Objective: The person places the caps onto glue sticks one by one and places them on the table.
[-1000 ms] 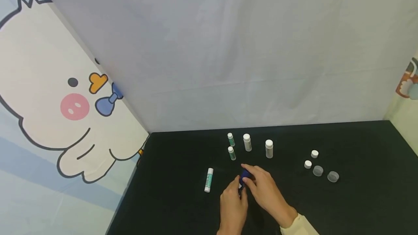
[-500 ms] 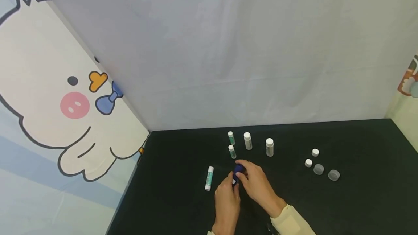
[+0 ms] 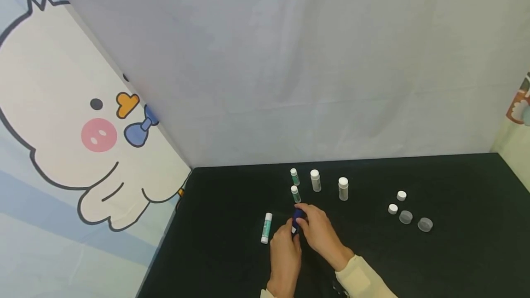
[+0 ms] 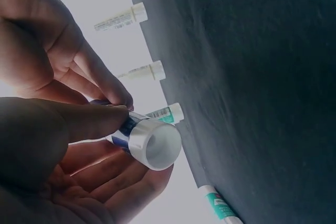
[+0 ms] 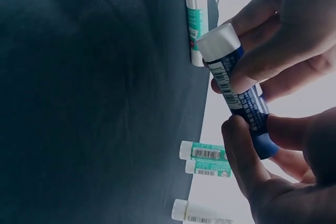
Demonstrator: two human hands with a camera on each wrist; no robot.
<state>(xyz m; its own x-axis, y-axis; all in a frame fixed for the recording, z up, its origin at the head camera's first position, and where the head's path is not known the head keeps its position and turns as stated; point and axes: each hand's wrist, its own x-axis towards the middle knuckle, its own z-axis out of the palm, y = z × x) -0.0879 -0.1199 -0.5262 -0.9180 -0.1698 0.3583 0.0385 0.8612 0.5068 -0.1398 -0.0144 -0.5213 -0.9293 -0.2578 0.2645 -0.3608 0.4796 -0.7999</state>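
Observation:
Both hands meet over the near middle of the black table, on a blue glue stick with a white base. My left hand grips its lower part, thumb on one side and fingers on the other. The fingertips of my right hand pinch the blue upper end. In the right wrist view the glue stick slants, with barcode and white print showing. Its hollow white base faces the camera in the left wrist view. Left of the hands, a green-and-white glue stick lies on the table.
Beyond the hands stand two small green-labelled glue sticks and two larger white-topped tubes. To the right lie two small white caps and two shallow clear cups. A pale curtain rises behind the table.
Both hands have shifted a little to the left with the blue glue stick, keeping their hold on it. The things on the table have stayed put.

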